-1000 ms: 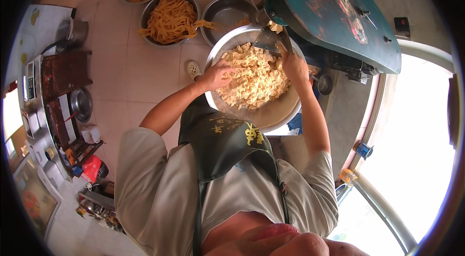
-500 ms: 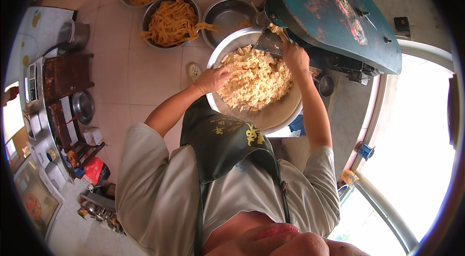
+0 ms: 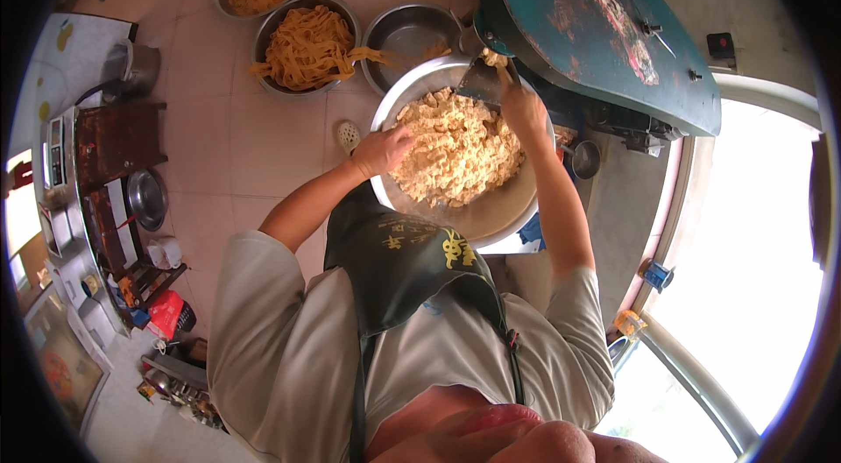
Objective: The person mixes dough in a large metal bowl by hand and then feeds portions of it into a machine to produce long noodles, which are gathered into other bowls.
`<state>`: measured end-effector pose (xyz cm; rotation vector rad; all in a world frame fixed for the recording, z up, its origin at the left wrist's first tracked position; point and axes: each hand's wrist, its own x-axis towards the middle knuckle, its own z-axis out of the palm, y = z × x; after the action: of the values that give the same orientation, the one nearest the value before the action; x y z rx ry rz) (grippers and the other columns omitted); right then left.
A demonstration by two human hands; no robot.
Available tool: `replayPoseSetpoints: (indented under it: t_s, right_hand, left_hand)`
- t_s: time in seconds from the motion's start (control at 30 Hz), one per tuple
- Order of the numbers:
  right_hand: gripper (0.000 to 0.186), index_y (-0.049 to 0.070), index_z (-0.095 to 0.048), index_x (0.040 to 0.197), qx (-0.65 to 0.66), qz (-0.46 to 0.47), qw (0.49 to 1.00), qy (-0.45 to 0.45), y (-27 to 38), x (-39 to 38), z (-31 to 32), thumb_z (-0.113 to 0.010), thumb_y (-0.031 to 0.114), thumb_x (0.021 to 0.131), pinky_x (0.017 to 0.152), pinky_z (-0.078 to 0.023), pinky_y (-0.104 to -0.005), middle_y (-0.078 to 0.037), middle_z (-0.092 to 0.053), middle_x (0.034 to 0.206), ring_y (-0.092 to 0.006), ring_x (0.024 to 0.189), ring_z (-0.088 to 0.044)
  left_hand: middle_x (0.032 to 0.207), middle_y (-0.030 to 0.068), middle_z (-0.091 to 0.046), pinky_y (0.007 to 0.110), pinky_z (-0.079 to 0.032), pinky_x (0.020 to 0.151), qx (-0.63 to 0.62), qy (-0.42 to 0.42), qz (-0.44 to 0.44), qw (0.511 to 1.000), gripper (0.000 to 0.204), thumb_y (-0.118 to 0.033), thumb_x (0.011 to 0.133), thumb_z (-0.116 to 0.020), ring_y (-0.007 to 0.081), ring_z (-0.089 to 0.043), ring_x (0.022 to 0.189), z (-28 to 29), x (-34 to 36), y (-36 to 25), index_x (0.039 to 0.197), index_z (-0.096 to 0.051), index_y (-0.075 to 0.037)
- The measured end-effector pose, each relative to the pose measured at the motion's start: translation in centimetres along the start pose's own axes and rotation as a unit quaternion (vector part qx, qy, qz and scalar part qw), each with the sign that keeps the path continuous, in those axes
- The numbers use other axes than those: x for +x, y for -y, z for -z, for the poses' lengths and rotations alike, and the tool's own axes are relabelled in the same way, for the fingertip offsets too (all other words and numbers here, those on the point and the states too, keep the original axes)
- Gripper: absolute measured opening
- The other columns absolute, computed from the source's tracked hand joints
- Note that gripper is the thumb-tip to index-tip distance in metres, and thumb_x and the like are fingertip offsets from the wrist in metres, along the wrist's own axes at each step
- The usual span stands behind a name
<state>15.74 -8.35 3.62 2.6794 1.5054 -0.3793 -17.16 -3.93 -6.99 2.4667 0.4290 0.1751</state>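
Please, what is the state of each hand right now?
Left hand: at the crumbly pale-yellow dough; whether it grips any cannot be told.
Right hand: closed on a flat, grey, metal-looking scraper.

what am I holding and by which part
Can't tell: right hand at the right edge of the dark plate, left hand over the dough, any grip hidden.

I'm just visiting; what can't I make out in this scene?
All in the head view:
- The handle of the flat scraper: covered by the right hand.
- The middle of the steel bowl's floor: buried under the crumbly yellow mix.
- Whether the left hand's fingertips press into the mix: too small to tell.
- Outside the bright window: mostly washed out by glare.
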Motion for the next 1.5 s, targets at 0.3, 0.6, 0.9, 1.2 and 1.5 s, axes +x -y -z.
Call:
replayPoseSetpoints:
  t_s: [0.3,0.6,0.9,1.2,1.5]
  right_hand:
    - [0.039,0.025,-0.052,0.138,0.046,0.022,0.998,-0.026,2.4,-1.2,0.9,-0.039,0.027,0.101,0.077,-0.056,-0.0503,-0.023,-0.069,0.106,-0.0420,0.088,-0.069]
    - [0.043,-0.001,-0.062,0.094,0.131,-0.049,0.986,-0.095,3.4,-1.2,-2.6,-0.048,0.040,0.099,0.074,-0.056,-0.0538,-0.030,-0.068,0.083,-0.0462,0.080,-0.068]
    - [0.044,0.035,-0.048,0.143,0.135,0.015,0.981,-0.139,2.6,-1.9,-1.2,-0.043,0.025,0.101,0.080,-0.056,-0.0510,-0.023,-0.062,0.126,-0.0400,0.095,-0.069]
    - [0.043,0.025,-0.048,0.144,0.075,-0.020,0.997,0.000,3.6,-2.4,-1.0,-0.039,0.029,0.103,0.068,-0.058,-0.0511,-0.022,-0.071,0.098,-0.0396,0.080,-0.071]
    - [0.042,0.001,-0.061,0.092,0.149,-0.043,0.987,-0.050,2.4,-2.0,-2.8,-0.048,0.040,0.099,0.074,-0.055,-0.0517,-0.026,-0.070,0.080,-0.0433,0.080,-0.070]
  left_hand:
    - [0.118,0.0080,-0.054,0.041,-0.056,0.075,0.006,0.021,0.019,1.000,0.026,-0.014,0.082,-0.068,0.0274,-0.067,0.093,0.2,-0.6,-0.8,0.108,-0.066,-0.015]
    - [0.117,0.0112,-0.050,0.045,-0.055,0.073,0.022,0.036,0.043,0.998,0.020,-0.012,0.081,-0.065,0.0315,-0.065,0.092,0.2,-0.4,-0.8,0.100,-0.060,-0.012]
    - [0.120,0.0178,-0.046,0.048,-0.053,0.083,-0.011,-0.051,-0.009,0.999,0.031,-0.004,0.078,-0.061,0.0373,-0.061,0.102,1.3,-0.1,-1.8,0.107,-0.053,-0.007]
    - [0.130,0.0192,-0.045,0.048,-0.053,0.088,0.018,-0.017,0.008,1.000,0.038,-0.005,0.086,-0.060,0.0397,-0.058,0.112,0.6,-0.5,-1.2,0.123,-0.054,-0.004]
    - [0.129,0.0158,-0.046,0.045,-0.054,0.087,0.041,-0.040,-0.019,0.998,0.054,-0.002,0.075,-0.063,0.0373,-0.058,0.110,0.1,-0.2,-1.2,0.128,-0.054,-0.009]
